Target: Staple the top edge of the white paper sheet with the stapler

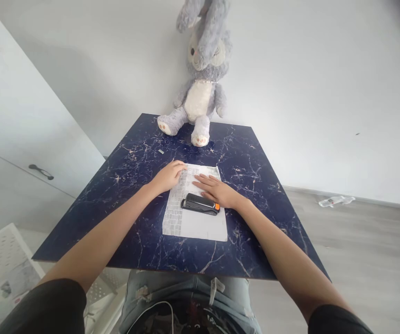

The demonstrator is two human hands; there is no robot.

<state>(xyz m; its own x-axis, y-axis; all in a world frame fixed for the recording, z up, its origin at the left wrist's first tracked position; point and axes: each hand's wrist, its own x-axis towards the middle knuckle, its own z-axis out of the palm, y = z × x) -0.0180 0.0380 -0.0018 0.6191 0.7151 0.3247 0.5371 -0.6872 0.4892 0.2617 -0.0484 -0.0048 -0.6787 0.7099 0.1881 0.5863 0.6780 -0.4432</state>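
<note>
A printed sheet of paper (200,227) lies flat on the dark blue marbled table (133,250), with dense text down its left side. My left hand (169,176) is at the paper's far left corner, its fingers together and closed over the edge. Flat on the upper right part of the sheet rests my right hand (217,189), fingers stretched out and slightly apart. Just below that palm, a black stapler (200,204) with an orange end lies across the paper; neither hand grips it.
A grey plush rabbit (200,97) sits at the table's far edge against the wall. A small greyish piece (161,151) lies on the tabletop left of its feet. White cabinet (40,139) and perforated white rack (5,260) stand left. A clear plastic item (336,201) is on the floor.
</note>
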